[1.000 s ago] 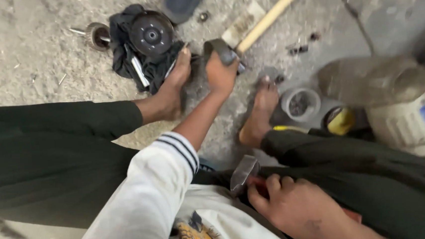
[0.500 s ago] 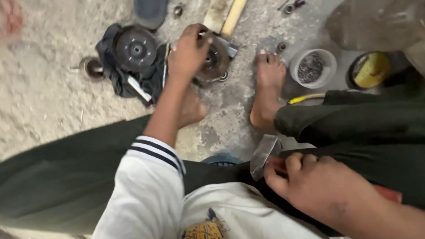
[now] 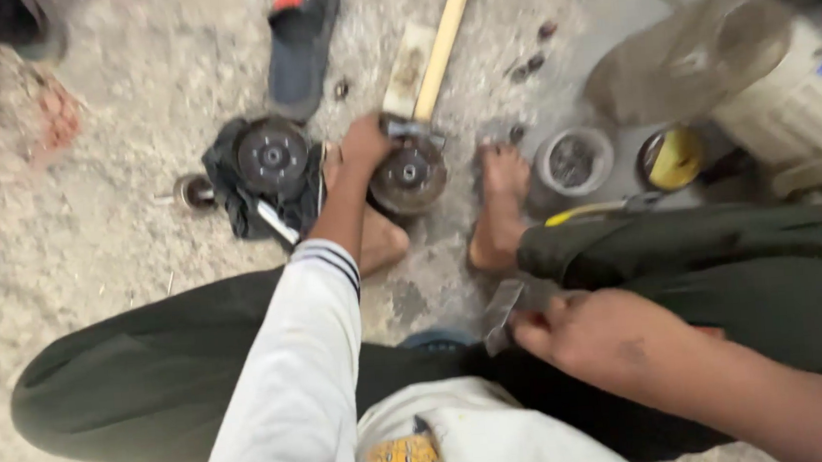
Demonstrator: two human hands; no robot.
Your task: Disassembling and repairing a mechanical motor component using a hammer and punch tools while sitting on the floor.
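I am sitting on a rough concrete floor (image 3: 142, 240), looking down past my dark green trousers and bare feet. My left hand (image 3: 365, 145), at the end of a white sleeve with dark stripes at the cuff, reaches forward between my feet, and its fingers (image 3: 377, 127) are curled closed over the top edge of a rusty round metal disc (image 3: 409, 176) that stands on the floor just beyond my left foot (image 3: 378, 243). My right foot (image 3: 501, 210) rests just to the right of the disc.

My right hand (image 3: 597, 339) lies close to my body over my right thigh, its fingers closed around a flat grey metal piece (image 3: 502, 313) that juts out toward the left (its exact kind is hard to tell through the blur).

Just left of the disc, a second, darker round wheel (image 3: 273, 156) lies on a crumpled black cloth (image 3: 227, 191). A long wooden handle (image 3: 444, 40) runs away from the disc toward the top of the view. A dark blue sandal (image 3: 302, 46) lies on the floor beyond the cloth. To the right sit a small round container (image 3: 575, 160) of dark bits and a yellow-centred tin (image 3: 673, 158), side by side.
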